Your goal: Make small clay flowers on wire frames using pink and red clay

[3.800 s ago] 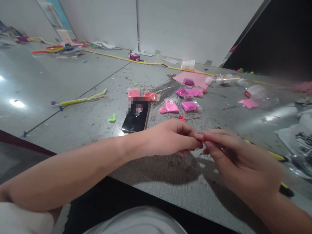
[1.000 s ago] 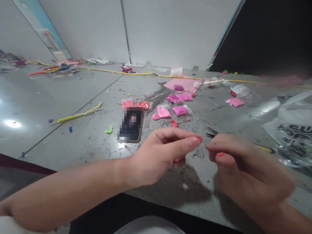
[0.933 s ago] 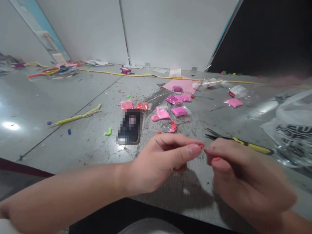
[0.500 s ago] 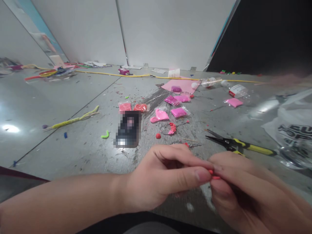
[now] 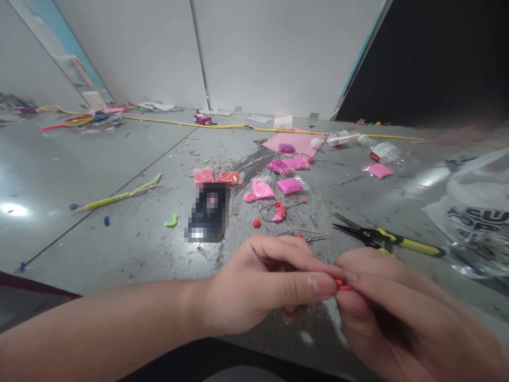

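Red, soft-looking small piece (image 5: 342, 285): pinched at the meeting fingertips of both hands, above the grey, speckled tabletop (image 5: 139, 254). Left hand (image 5: 274, 281): thumb and forefinger closed on the piece. Right hand (image 5: 401, 307): thumb and fingertip closed on its other side, touching the left. Beyond: one small red ball (image 5: 256, 224); one wire ring with red and pink pieces (image 5: 279, 210); one pair of black-and-yellow pliers (image 5: 387, 237), jaws parted.

Two small red pieces (image 5: 342, 286) up front, one red ball (image 5: 256, 224), one phone (image 5: 209, 215), one pair of pliers (image 5: 417, 245)! Two clear bottles (image 5: 386, 153), and look, six pink-to-purple packets (image 5: 291, 185), two reddish packets (image 5: 204, 176)!
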A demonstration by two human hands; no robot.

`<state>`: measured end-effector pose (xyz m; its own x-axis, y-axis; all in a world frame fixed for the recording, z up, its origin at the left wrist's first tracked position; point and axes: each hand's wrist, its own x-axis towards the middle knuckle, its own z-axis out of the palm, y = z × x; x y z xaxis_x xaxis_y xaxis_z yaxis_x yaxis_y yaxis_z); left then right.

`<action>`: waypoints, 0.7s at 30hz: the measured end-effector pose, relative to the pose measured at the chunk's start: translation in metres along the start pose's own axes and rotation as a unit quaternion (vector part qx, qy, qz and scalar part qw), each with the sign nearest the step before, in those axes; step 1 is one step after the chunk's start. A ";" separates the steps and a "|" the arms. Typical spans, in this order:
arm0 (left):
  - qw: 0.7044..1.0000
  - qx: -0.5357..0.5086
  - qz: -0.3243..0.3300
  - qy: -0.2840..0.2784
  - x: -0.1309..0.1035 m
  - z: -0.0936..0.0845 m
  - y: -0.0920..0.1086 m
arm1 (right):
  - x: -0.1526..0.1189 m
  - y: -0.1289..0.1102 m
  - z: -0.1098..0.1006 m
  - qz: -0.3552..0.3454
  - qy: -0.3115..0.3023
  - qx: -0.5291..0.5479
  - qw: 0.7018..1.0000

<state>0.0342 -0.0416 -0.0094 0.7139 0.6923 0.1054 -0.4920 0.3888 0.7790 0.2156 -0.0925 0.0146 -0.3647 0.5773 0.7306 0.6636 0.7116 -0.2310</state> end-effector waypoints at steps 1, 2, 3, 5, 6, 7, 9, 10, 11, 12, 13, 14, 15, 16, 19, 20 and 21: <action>1.000 -0.003 -0.003 0.001 0.000 0.000 0.000 | 0.000 0.000 0.001 0.009 -0.020 -0.002 1.000; 1.000 -0.007 -0.006 0.000 0.000 0.000 0.001 | 0.000 0.000 0.001 0.006 -0.012 -0.003 1.000; 1.000 -0.010 -0.008 -0.001 0.000 0.001 0.001 | -0.001 0.000 0.000 0.008 -0.010 -0.003 1.000; 1.000 -0.012 -0.009 -0.007 0.000 0.001 0.002 | -0.003 0.000 -0.002 0.011 0.002 -0.005 1.000; 1.000 -0.012 -0.007 -0.011 -0.001 0.001 0.002 | -0.004 0.000 -0.003 0.016 0.005 -0.008 1.000; 1.000 -0.013 -0.005 -0.017 -0.001 0.000 0.002 | -0.005 0.001 -0.004 0.017 0.010 -0.012 1.000; 1.000 -0.014 -0.003 -0.026 -0.002 -0.001 0.001 | -0.004 0.001 -0.005 0.016 0.014 -0.019 1.000; 1.000 -0.014 -0.004 -0.028 -0.002 -0.001 0.001 | -0.004 0.001 -0.006 0.016 0.019 -0.024 0.999; 0.999 -0.015 -0.005 -0.029 -0.002 -0.002 0.000 | -0.003 0.000 -0.006 0.017 0.018 -0.026 0.999; 0.999 -0.014 -0.004 -0.029 -0.002 -0.002 0.000 | -0.002 0.000 -0.005 0.016 0.021 -0.028 0.999; 1.000 -0.013 -0.002 -0.028 -0.002 -0.002 0.000 | -0.002 0.000 -0.005 0.015 0.019 -0.030 0.999; 1.000 -0.013 0.003 -0.028 -0.002 -0.003 -0.001 | -0.002 0.001 -0.004 0.015 0.013 -0.032 0.999; 0.999 -0.013 0.009 -0.029 -0.002 -0.003 -0.001 | -0.003 0.001 -0.003 0.012 0.018 -0.037 0.999; 0.999 -0.013 0.015 -0.030 -0.002 -0.003 -0.002 | -0.004 0.001 -0.003 0.012 0.012 -0.044 0.999; 0.999 -0.005 0.021 -0.041 -0.002 -0.004 -0.003 | -0.009 0.002 -0.001 -0.002 0.042 -0.070 0.997; 0.999 0.000 0.021 -0.045 -0.002 -0.004 -0.003 | -0.010 0.002 -0.001 -0.009 0.057 -0.081 0.995; 0.999 0.006 0.020 -0.050 -0.003 -0.005 -0.004 | -0.010 0.001 -0.001 -0.022 0.077 -0.089 0.993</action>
<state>0.0316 -0.0417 -0.0155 0.7404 0.6429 0.1963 -0.5151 0.3550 0.7802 0.2207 -0.0980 0.0073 -0.3009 0.4703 0.8296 0.7588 0.6450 -0.0904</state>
